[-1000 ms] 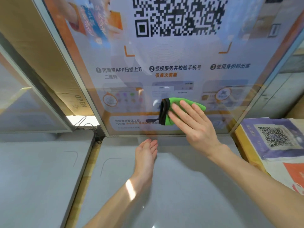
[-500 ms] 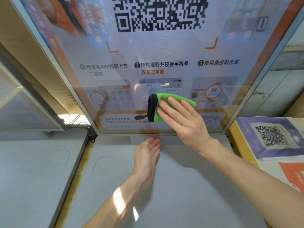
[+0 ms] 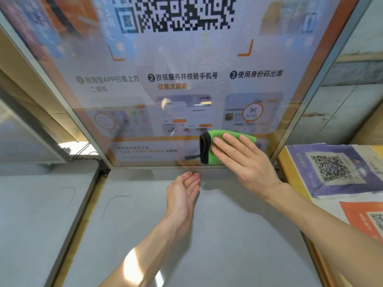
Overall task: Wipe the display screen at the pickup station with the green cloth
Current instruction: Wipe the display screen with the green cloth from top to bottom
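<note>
The display screen [image 3: 182,88] fills the upper view, tilted toward me, showing a large QR code and three numbered steps in Chinese. A folded green cloth [image 3: 215,150] with a black hem lies flat against the screen's lower right part. My right hand [image 3: 242,162] presses on the cloth with fingers spread flat. My left hand [image 3: 182,193] rests on its edge on the grey counter just below the screen's bottom frame, palm open, holding nothing.
A grey counter [image 3: 207,235] spreads below the screen. A second glass panel [image 3: 24,137] stands at the left with cables [image 3: 83,150] behind the screen corner. At the right lie a purple QR leaflet [image 3: 335,170] and an orange one [image 3: 364,220].
My right hand has slid the cloth down and to the right, toward the screen's lower right corner. The left hand has stayed at the screen's base.
</note>
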Demonstrator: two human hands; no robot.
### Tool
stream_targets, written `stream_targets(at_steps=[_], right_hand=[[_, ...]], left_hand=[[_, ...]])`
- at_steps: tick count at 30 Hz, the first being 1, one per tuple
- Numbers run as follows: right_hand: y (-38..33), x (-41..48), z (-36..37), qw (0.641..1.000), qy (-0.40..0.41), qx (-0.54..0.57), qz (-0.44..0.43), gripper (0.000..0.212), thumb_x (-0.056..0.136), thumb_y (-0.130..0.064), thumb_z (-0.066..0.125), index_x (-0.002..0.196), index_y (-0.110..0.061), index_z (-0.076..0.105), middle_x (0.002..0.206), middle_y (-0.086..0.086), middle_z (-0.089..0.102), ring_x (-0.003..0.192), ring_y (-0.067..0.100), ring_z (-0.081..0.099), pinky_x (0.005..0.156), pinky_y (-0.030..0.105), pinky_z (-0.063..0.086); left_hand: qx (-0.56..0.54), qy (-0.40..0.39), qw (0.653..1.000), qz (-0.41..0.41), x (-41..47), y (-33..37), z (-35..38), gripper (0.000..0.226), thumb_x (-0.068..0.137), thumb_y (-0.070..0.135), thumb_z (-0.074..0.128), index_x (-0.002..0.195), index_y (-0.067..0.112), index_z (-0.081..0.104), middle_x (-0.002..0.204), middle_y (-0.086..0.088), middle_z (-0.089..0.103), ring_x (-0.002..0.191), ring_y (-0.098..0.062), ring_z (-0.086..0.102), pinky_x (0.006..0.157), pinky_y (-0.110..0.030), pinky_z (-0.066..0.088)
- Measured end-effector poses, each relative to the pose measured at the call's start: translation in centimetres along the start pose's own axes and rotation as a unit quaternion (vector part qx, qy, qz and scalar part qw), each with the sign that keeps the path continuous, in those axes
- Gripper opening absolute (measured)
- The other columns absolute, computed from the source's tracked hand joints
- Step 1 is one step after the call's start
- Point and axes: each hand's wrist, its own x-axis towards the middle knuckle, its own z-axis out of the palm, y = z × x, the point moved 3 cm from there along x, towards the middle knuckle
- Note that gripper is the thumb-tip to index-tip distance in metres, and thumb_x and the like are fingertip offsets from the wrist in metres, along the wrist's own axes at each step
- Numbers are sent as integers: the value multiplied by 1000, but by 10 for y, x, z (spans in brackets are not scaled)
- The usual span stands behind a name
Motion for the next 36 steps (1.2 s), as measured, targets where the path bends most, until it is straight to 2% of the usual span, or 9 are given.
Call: stream_targets(at_steps=[3, 6, 9, 13, 17, 23, 27, 33, 36], right_hand=[[-3, 2, 7, 999, 31, -2, 14, 46, 109, 4, 39, 153, -8, 48, 161, 7, 41, 157, 22, 29, 130, 39, 19], [-2, -29, 16, 997, -44, -2, -59, 51, 105, 7, 48, 154, -6, 46, 163, 9, 39, 156, 23, 30, 132, 39, 16], [6, -41, 7, 992, -90, -7, -93, 55, 103, 9, 47, 156, -4, 43, 166, 10, 36, 156, 22, 30, 132, 39, 14], [27, -3, -23, 1000, 16, -23, 6, 46, 109, 6, 38, 153, -6, 46, 162, 9, 40, 154, 25, 32, 131, 40, 17], [28, 19, -27, 994, 98, -8, 54, 42, 110, 4, 38, 149, -7, 51, 158, 9, 41, 156, 24, 31, 130, 41, 21], [18, -51, 7, 994, -64, 6, -92, 57, 102, 7, 55, 156, -4, 42, 166, 9, 33, 157, 21, 25, 132, 37, 12], [34, -79, 5, 982, -132, -2, -134, 85, 91, 10, 72, 162, -4, 28, 171, 7, 26, 160, 18, 16, 133, 35, 8], [48, -34, -26, 1000, 16, -7, -10, 50, 107, 5, 46, 156, -7, 44, 165, 7, 35, 159, 22, 24, 131, 39, 16], [44, -48, -14, 999, 1, -16, -34, 55, 103, 9, 51, 156, -6, 44, 165, 9, 34, 159, 23, 22, 132, 39, 14]], left_hand=[[5, -7, 1000, -5, -2, -4, 8, 34, 108, 13, 31, 128, 0, 55, 129, -21, 65, 121, -29, 62, 117, -40, 42], [5, -2, 1000, 1, -3, -5, 10, 34, 109, 12, 31, 112, 0, 62, 114, -17, 70, 112, -26, 66, 113, -38, 45], [-1, 2, 1000, 0, -5, -7, 14, 36, 110, 12, 28, 119, -1, 60, 109, -17, 70, 106, -25, 68, 110, -37, 46], [-7, -15, 1000, -17, -5, -16, 29, 37, 109, 13, 27, 128, -3, 56, 120, -22, 66, 116, -30, 63, 114, -39, 44], [-3, -24, 1000, -18, -9, -25, 38, 37, 109, 13, 27, 126, -2, 57, 114, -17, 70, 113, -27, 66, 110, -36, 46], [-13, 8, 1000, -6, -5, -26, 42, 35, 109, 12, 30, 114, -2, 62, 115, -20, 68, 105, -25, 66, 103, -36, 46], [11, 14, 1000, 1, -6, -29, 41, 41, 109, 13, 26, 130, -4, 57, 122, -21, 65, 114, -30, 63, 106, -36, 46], [4, 14, 1000, -2, -8, -33, 47, 40, 109, 12, 24, 128, -4, 56, 119, -23, 66, 112, -30, 64, 104, -36, 47], [12, 15, 1000, 3, -9, -32, 48, 37, 109, 12, 25, 122, -2, 57, 120, -24, 67, 112, -31, 65, 104, -36, 47]])
